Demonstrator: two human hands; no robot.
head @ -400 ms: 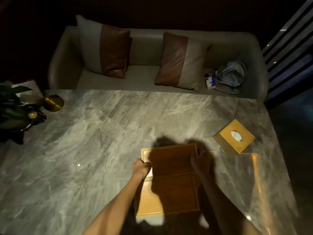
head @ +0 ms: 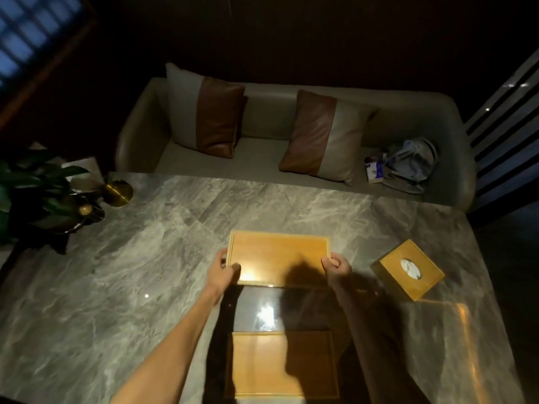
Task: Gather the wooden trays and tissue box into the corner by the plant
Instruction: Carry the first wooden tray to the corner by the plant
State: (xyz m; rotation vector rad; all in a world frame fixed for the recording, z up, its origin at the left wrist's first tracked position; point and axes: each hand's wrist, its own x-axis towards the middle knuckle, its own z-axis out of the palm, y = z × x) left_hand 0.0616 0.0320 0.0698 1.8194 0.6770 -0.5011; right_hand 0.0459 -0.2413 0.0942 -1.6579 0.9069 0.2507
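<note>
Left hand [head: 223, 271] and right hand [head: 337, 266] each pinch a short end of the far tray [head: 277, 255]. Its long axis runs left-right; the plant [head: 38, 193] corner lies far-left, nearer the left hand.

Plant [head: 32, 196] cut by left edge; bundle [head: 408, 164] on sofa indistinct.

Bare hands [head: 223, 272], forearms unsleeved, no jewellery

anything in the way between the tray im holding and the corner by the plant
Nothing visible. Both hands, left and right, grip the tray, and the marble table between it and the plant is bare. A brass disc sits beside the plant.
</note>
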